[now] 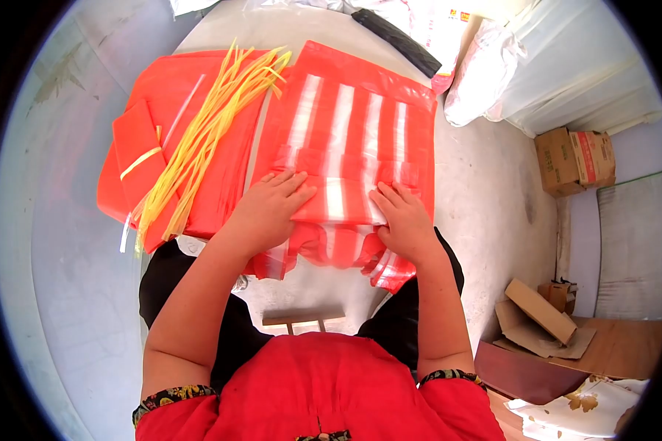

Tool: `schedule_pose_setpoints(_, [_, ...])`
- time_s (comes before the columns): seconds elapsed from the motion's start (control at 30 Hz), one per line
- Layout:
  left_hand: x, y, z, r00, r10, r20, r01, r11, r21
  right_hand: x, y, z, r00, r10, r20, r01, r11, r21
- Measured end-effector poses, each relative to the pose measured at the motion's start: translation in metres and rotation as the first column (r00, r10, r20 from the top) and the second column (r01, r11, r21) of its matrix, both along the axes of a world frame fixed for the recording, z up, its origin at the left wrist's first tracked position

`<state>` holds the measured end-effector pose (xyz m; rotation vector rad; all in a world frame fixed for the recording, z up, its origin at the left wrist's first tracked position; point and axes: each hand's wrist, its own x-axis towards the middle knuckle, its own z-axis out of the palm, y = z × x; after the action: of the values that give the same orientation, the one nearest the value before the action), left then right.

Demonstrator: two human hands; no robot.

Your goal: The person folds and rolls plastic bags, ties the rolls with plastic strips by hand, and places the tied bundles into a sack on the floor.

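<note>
Red plastic bags with white stripes (pixel 338 132) lie flat before me, their near end crumpled and hanging over the edge. My left hand (pixel 272 206) rests on the left side of the bags, fingers spread. On their right side lies my right hand (pixel 404 220), its fingers also stretched out flat. Left of the bags is a stack of plain red bags (pixel 235 154). A bundle of yellow strips (pixel 210 125) lies across that stack, beside a folded red packet (pixel 141 158) with a yellow tie around it.
A black roll (pixel 397 42) and a white sack (pixel 482 73) are at the back right. Cardboard boxes (pixel 575 162) stand by the right wall. Farther down, opened cardboard (pixel 541 316) sits on a brown wooden surface (pixel 629 342).
</note>
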<state>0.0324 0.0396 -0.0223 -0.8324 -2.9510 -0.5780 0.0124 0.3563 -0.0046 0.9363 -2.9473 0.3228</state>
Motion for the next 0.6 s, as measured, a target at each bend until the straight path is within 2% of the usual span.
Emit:
schedule_pose_setpoints(0.17, [-0.002,-0.002,0.002,1.0,0.012,0.002,-0.013,0.999,0.034,-0.004,0.001,0.005,0.994,-0.039,0.1,0.029,0.994,0.106])
schedule_pose_setpoints(0.27, [-0.002,-0.003,0.013,0.998,0.027,0.054,-0.03,0.998,0.058,-0.004,0.004,0.013,0.994,-0.021,0.107,0.019,1.0,0.025])
schedule_pose_setpoints(0.33, [-0.007,-0.006,0.024,0.994,0.006,0.106,-0.014,0.997,0.072,-0.007,0.007,0.029,0.958,-0.094,0.272,0.102,0.995,-0.016])
schedule_pose_setpoints(0.43, [-0.007,-0.006,0.054,0.888,0.118,0.444,-0.175,0.98,0.09,-0.006,0.007,0.065,0.874,-0.192,0.447,0.201,0.979,0.029])
schedule_pose_setpoints(0.47, [-0.008,-0.008,0.056,0.876,0.143,0.46,-0.217,0.97,0.112,-0.007,0.008,0.073,0.843,-0.226,0.489,0.226,0.972,0.06])
schedule_pose_setpoints(0.53, [-0.01,-0.01,0.057,0.846,0.188,0.499,-0.3,0.942,0.153,-0.015,0.011,0.078,0.874,-0.269,0.404,0.264,0.962,0.069])
schedule_pose_setpoints(0.6, [-0.011,-0.006,0.052,0.924,0.23,0.305,-0.325,0.893,0.311,-0.024,0.014,0.074,0.901,-0.3,0.312,0.294,0.953,0.066])
